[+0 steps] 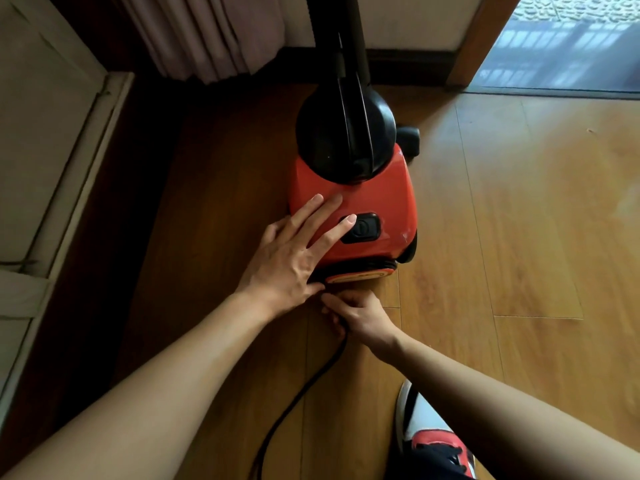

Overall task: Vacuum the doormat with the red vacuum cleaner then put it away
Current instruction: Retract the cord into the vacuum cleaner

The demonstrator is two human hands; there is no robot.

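Observation:
The red vacuum cleaner [377, 199] stands on the wooden floor in the middle of the view, with a black dome and black tube rising from its top. My left hand [294, 251] lies flat on the red body, fingers straight, one fingertip on the black button [363, 228]. Just below the cleaner's near end, my right hand [356, 315] grips the black power cord [304, 389], which trails down toward the bottom edge. No doormat is in view.
A white cabinet [45, 161] with a dark base fills the left side. A curtain [207, 36] hangs at the back. An open doorway [568, 43] is at the back right. My shoe [429, 434] stands at the bottom right on the wooden floor [519, 237].

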